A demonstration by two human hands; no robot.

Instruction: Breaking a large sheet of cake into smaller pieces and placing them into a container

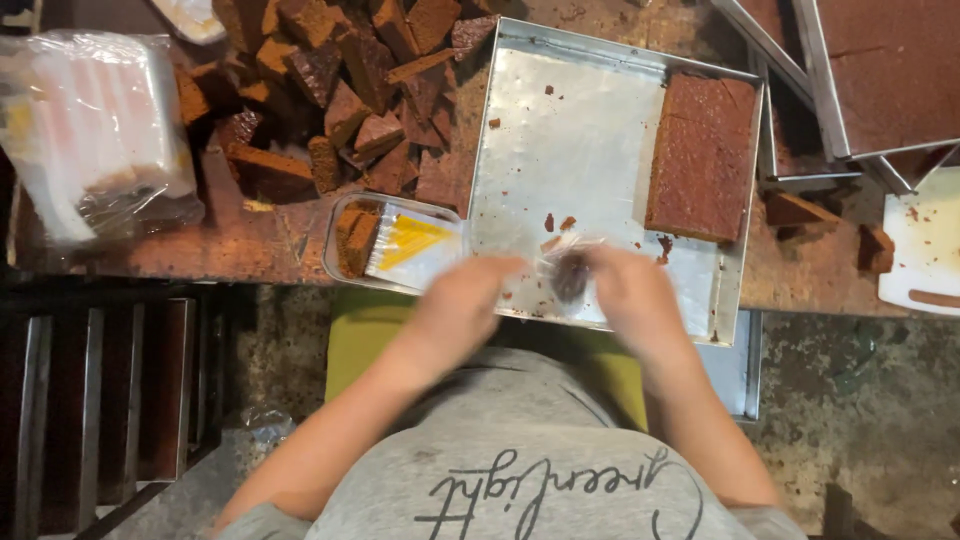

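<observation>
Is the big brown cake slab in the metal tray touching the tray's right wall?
Touching. The head view shows the cake slab lying flush along the right wall of the metal tray, with no bare metal between them.

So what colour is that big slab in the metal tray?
Reddish brown slab, seen from the head view.

Bare metal is lying open across the left and middle of the steel tray [560, 150], giving hands room there. The brown cake slab [702, 155] is blocking the tray's right side. Left of the tray, a heap of cake chunks [340, 100] and a clear plastic box [395, 243] are crowding the approach.
</observation>
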